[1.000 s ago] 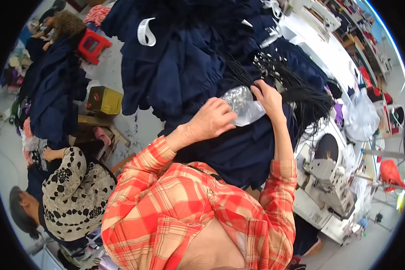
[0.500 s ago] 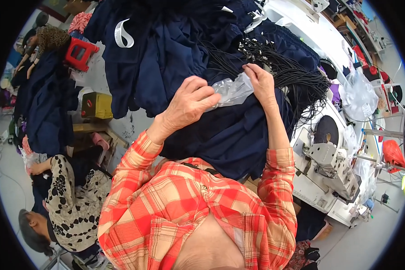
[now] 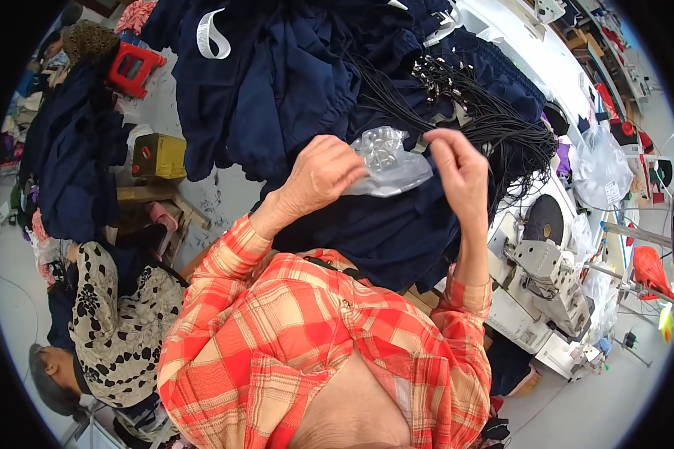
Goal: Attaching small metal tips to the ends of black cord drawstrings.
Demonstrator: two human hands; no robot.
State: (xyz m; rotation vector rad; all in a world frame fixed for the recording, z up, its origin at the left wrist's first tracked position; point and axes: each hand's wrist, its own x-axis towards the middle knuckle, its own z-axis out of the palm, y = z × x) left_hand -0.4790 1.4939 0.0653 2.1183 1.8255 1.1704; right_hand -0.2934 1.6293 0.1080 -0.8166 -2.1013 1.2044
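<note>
A clear plastic bag with small shiny pieces bunched inside lies over navy blue fabric. My left hand is closed on the bag's left edge, its fingers bent over the plastic. At the bag's right side, my right hand is raised with curled fingers, apart from the plastic; whatever it may pinch is too small to make out. Just beyond it, a bundle of black cords with pale metallic ends spreads across the fabric. Navy garments with gathered edges are heaped beyond my hands.
A white sewing machine and a dark round spool stand to the right, near a filled clear bag. On the left are a red stool, a yellow container and a co-worker in a patterned top. A white strip lies on the garments.
My right hand has come off the bag and moved right. The bag, stretched between both hands before, now lies wider and flatter, with its contents showing.
</note>
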